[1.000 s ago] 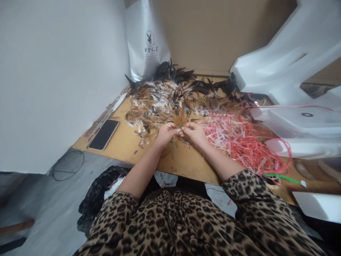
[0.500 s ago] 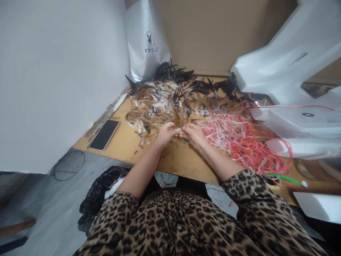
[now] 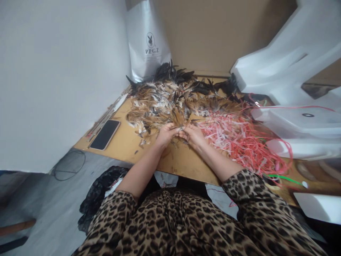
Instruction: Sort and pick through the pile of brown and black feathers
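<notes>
Both of my hands meet over the near part of the wooden table [image 3: 183, 163], fingertips close together. My left hand [image 3: 167, 134] pinches the base of a small bunch of brown feathers [image 3: 178, 116] from the left. From the right, my right hand [image 3: 194, 135] grips the same base, its fingers curled. The feather tips fan out away from me. Just beyond lies a large spread of brown, white and black feathers [image 3: 160, 96]. Right of my right hand is a heap of pink and red strips [image 3: 237, 138]. Whatever lies between the fingertips is too small to make out.
A phone [image 3: 105, 134] lies at the table's left side. At the back stands a silver-white bag [image 3: 149, 39]. White machine-like parts [image 3: 293, 117] fill the right side. A black plastic bag [image 3: 102, 193] is below the table's front edge, and a green strip [image 3: 285, 177] lies at right.
The feather bunch between my hands has spread into a wider fan. My hands have stayed in nearly the same place.
</notes>
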Demonstrator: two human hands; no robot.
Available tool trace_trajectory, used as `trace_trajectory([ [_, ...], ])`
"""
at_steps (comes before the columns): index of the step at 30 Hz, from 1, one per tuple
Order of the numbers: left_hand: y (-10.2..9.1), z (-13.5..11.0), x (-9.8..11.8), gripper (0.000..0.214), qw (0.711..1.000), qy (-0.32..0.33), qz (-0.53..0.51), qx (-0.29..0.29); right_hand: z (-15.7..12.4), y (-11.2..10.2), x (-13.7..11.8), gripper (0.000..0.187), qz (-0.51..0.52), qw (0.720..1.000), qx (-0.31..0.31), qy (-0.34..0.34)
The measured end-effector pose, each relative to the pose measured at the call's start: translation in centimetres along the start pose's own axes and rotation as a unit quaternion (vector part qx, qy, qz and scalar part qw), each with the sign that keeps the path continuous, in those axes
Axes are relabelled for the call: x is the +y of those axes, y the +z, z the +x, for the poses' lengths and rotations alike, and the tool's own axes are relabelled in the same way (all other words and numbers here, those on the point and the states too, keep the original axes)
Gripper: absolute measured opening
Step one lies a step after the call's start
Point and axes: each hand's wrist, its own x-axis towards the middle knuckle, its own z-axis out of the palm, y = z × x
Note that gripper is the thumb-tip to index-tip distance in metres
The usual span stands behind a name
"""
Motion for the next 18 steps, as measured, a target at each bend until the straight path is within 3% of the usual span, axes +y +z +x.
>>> trace_trajectory([
  [9,0.5,-0.4,0.8,0.03,0.993,0.005,0.115,0.015,0.1,-0.2,0.3,0.026,-0.087,0.992,0.028,-0.083],
  [18,0.3,-0.3,0.5,0.033,0.988,0.043,0.148,0.0,0.0,-0.2,0.1,0.032,-0.092,0.995,-0.002,-0.046],
])
